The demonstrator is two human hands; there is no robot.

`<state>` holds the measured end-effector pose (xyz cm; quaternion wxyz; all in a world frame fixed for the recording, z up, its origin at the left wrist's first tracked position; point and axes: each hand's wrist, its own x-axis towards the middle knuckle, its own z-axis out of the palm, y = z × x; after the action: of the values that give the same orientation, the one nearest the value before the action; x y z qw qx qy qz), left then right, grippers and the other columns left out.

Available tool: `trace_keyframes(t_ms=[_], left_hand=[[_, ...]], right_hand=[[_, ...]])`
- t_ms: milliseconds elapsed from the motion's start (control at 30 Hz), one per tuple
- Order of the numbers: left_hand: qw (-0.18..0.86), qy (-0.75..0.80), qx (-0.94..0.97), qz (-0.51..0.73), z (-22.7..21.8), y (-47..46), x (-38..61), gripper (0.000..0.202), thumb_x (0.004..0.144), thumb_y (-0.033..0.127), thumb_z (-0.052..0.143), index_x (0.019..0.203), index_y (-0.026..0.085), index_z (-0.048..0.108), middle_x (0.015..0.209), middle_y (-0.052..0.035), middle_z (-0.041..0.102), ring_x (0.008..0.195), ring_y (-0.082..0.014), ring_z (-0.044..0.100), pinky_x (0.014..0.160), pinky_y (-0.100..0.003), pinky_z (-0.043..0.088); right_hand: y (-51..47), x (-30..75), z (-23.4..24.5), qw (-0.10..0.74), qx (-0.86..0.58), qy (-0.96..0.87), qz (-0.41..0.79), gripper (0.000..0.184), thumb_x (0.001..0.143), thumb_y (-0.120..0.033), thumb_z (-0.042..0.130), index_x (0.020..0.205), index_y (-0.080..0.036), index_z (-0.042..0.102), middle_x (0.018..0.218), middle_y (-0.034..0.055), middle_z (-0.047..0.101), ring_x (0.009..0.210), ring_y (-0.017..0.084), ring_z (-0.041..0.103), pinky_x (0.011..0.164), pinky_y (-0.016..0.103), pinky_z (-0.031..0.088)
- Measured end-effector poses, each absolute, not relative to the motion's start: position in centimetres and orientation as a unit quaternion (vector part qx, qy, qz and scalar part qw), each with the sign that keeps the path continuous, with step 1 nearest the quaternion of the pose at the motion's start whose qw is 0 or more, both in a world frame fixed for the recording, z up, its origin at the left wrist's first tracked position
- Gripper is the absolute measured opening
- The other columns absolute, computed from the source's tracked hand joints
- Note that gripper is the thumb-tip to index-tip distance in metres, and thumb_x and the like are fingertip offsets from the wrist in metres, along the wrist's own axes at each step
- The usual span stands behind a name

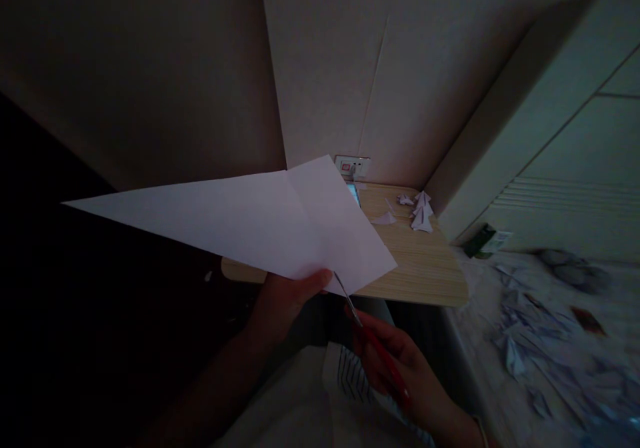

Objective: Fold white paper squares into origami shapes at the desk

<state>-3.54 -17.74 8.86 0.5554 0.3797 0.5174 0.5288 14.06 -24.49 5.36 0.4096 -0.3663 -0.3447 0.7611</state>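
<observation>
Hands, two: our left hand (286,301) is pinching white paper (245,218) ahead of it, our right hand (407,361) is gripping red-handled scissors (379,348), blades meeting the paper beside the left; we are apparently cutting, next needing careful closing.

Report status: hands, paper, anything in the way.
Left hand gripping white paper by its lower edge. Right hand holding red-handled scissors, blade tip at the paper. Possibly in the way: left thumb, beside it.

A white sheet (250,221) is held by the left hand (290,298); red-handled scissors (373,341) are held at its near edge by the right hand (411,366). Folded paper (423,213) is seen on the counter (430,271).
</observation>
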Motion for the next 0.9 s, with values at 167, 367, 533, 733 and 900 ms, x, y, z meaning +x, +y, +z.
trace_keyframes(t_ms=[167, 367, 533, 733, 900], left_hand=[[0.562, 0.507, 0.382, 0.53, 9.08, -17.69, -3.52, 0.042, 0.06, 0.028, 0.076, 0.098, 0.015, 0.065, 0.085, -0.0044, 0.07, 0.072, -0.0172, 0.063, 0.065, -0.026, 0.051], [0.578, 0.498, 0.385, 0.52, 9.18, -17.61, -3.55, 0.037, 0.061, 0.028, 0.076, 0.094, 0.014, 0.066, 0.084, -0.0049, 0.07, 0.071, -0.0167, 0.063, 0.064, -0.026, 0.05], [0.594, 0.477, 0.384, 0.522, 9.22, -17.68, -3.45, 0.049, 0.061, 0.027, 0.076, 0.107, 0.015, 0.062, 0.092, -0.0067, 0.07, 0.078, -0.0195, 0.064, 0.066, -0.028, 0.051], [0.584, 0.491, 0.385, 0.52, 9.22, -17.75, -3.38, 0.054, 0.06, 0.027, 0.076, 0.11, 0.015, 0.061, 0.088, -0.006, 0.071, 0.074, -0.0194, 0.064, 0.065, -0.028, 0.051], [0.582, 0.494, 0.371, 0.529, 9.21, -17.84, -3.27, 0.052, 0.059, 0.027, 0.077, 0.107, 0.015, 0.062, 0.086, -0.006, 0.07, 0.074, -0.0195, 0.065, 0.066, -0.028, 0.051]], right_hand=[[-24.35, 14.05, 5.46, 0.41, -0.373, -0.35, 0.755, 0.042, 0.072, -0.037, 0.07, 0.112, -0.03, 0.062, 0.073, -0.0012, 0.053, 0.044, 0.002, 0.032, 0.039, 0.016, 0.024], [-24.33, 13.92, 5.49, 0.418, -0.368, -0.339, 0.758, 0.042, 0.072, -0.038, 0.07, 0.112, -0.029, 0.062, 0.079, 0.0, 0.055, 0.046, 0.002, 0.034, 0.041, 0.016, 0.025], [-24.3, 13.86, 5.34, 0.424, -0.363, -0.327, 0.762, 0.047, 0.07, -0.039, 0.072, 0.114, -0.025, 0.061, 0.075, 0.0001, 0.057, 0.045, 0.003, 0.033, 0.04, 0.016, 0.024], [-24.27, 13.66, 5.36, 0.427, -0.367, -0.312, 0.766, 0.043, 0.073, -0.037, 0.069, 0.114, -0.025, 0.062, 0.074, -0.0003, 0.055, 0.045, 0.002, 0.032, 0.039, 0.016, 0.023], [-24.35, 13.54, 5.5, 0.426, -0.364, -0.31, 0.768, 0.039, 0.075, -0.036, 0.068, 0.113, -0.028, 0.062, 0.076, -0.0005, 0.055, 0.045, 0.002, 0.032, 0.04, 0.016, 0.023]])
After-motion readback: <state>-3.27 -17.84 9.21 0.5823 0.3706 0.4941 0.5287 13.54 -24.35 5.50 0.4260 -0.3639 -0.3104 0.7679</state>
